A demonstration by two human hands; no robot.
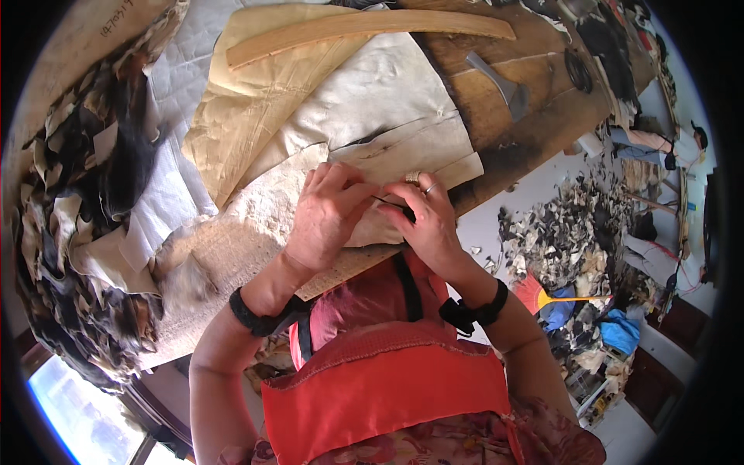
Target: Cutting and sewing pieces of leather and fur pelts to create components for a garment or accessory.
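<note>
A pale hide (pixel 380 89), skin side up, lies on the wooden work table in front of me. Over its near edge my two hands meet, fingertips almost touching. My left hand (pixel 329 209) is closed in a pinch at the hide's edge. Opposite it, my right hand (pixel 426 221) is also closed, thumb against fingers, with a ring and a textured thimble-like band (pixel 413 177) on its fingers. A thin dark strand (pixel 391 203) shows between the fingertips; whether it is thread, fur or a gap cannot be made out. The fingers hide what the right hand pinches.
Brown pattern paper (pixel 263 101) and a curved wooden strip (pixel 372 29) lie beyond the hide. A grey metal blade (pixel 502 84) rests far right. Dark fur scraps (pixel 101 201) heap at left. On the floor right are more scraps (pixel 566 232) and a red broom (pixel 531 293); people work farther off.
</note>
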